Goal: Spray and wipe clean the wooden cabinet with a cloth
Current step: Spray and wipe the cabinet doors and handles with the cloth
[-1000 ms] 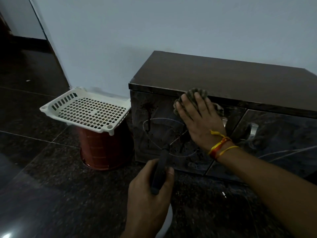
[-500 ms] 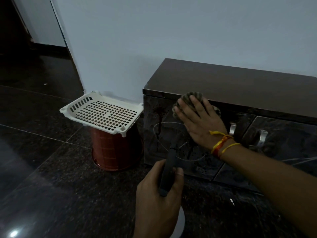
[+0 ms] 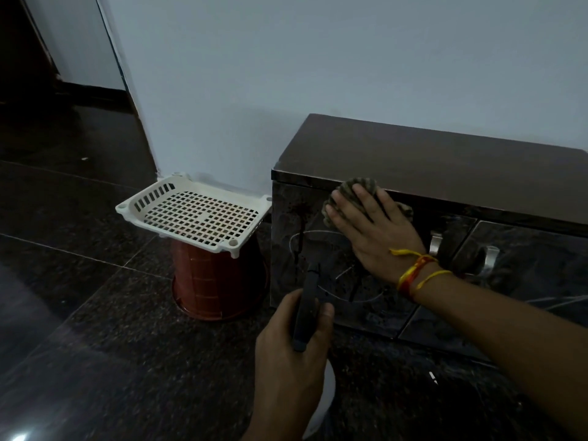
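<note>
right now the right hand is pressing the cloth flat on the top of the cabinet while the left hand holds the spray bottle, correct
Not quite. The head view shows the right hand pressing the cloth flat against the front door of the cabinet, just under its top edge, not on the top. The rest holds: the left hand grips the spray bottle.

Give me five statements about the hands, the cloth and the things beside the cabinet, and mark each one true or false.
1. The right hand presses the cloth flat against the cabinet front. True.
2. The left hand is empty. False: it grips a dark spray bottle.
3. The white basket sits on an upturned red bucket. True.
4. The cloth lies on the cabinet top. False: it is on the left door, just under the top edge.
5. The bucket stands right of the cabinet. False: it stands on its left.
</note>
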